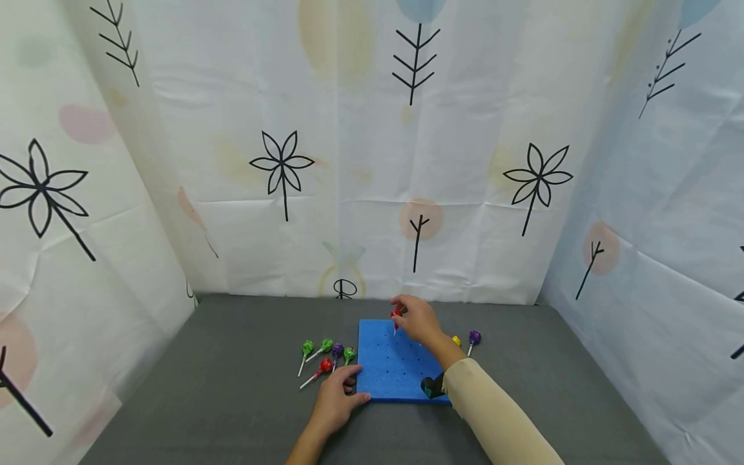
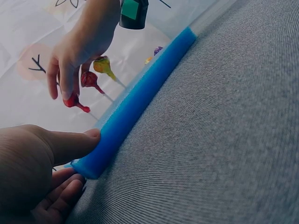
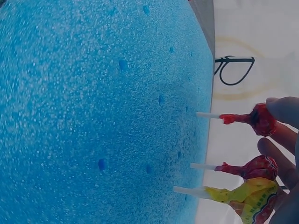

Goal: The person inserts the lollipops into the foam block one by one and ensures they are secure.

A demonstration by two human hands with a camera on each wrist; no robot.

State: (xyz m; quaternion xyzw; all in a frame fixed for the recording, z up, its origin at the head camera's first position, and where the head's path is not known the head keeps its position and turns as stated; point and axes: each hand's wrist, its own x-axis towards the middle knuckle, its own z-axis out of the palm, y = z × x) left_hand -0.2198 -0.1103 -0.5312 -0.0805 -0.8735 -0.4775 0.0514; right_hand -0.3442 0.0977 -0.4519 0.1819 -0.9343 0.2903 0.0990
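While in right hand (image 1: 417, 318), lollipop (image 3: 261, 121) upright

A blue board (image 1: 378, 381) was made of what looked like foam, its face matt, grainy and pitted with small round holes. The table was covered in grey cloth (image 1: 232, 394), dull and finely ribbed. A red lollipop (image 3: 264, 122) and a yellow lollipop (image 3: 250, 200) were wrapped in thin, glossy, crinkled film; their white sticks (image 3: 184, 190) were smooth. The background was draped in creased, matt white sheeting (image 1: 360, 168), apparently fabric. A cream sleeve (image 1: 494, 413) was made of plain, smooth-looking cloth.
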